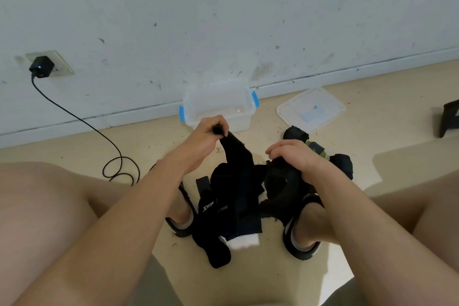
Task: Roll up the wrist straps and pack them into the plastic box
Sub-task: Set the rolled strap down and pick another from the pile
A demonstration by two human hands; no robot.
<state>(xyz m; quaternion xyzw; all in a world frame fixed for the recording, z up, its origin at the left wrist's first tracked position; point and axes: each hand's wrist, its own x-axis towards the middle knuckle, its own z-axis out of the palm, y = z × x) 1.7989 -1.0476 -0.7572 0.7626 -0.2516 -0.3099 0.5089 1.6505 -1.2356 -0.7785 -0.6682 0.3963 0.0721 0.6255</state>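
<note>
Person sits on the floor (260, 281), knees spread, facing a scuffed white wall (223, 20). Left hand (207, 135) is raised, fingers curled tight round the end of a black wrist strap (238, 151); the strap hangs from that fist down to the pile. Right hand (293, 155) is lower and to the right, fingers curled over another dark strap piece (278, 181) on top of the pile, gripping it.

The pile of black straps (231, 211) lies on the floor between the feet, one piece printed with white "XTEP" lettering; a bit of white fabric (244, 241) sticks out at the pile's near edge. Black sandals on both feet, left sandal (182, 226) and right sandal (300, 246), flank the pile.

Clear plastic box (219, 104) with blue side latches stands open on the floor right against the wall's base, just behind the left hand; contents look bare but hard to tell through the plastic. Its clear lid (311, 108) lies flat on the floor to the right of the box, apart from it. Near the lid, beyond the right hand, sit more rolled dark straps (295, 134), one with green on it.

Black charger (41, 67) is plugged into a wall socket at far left, its cable (99, 131) trailing down and coiling on the floor. Dark object (449, 117) at the right edge, unclear what.
</note>
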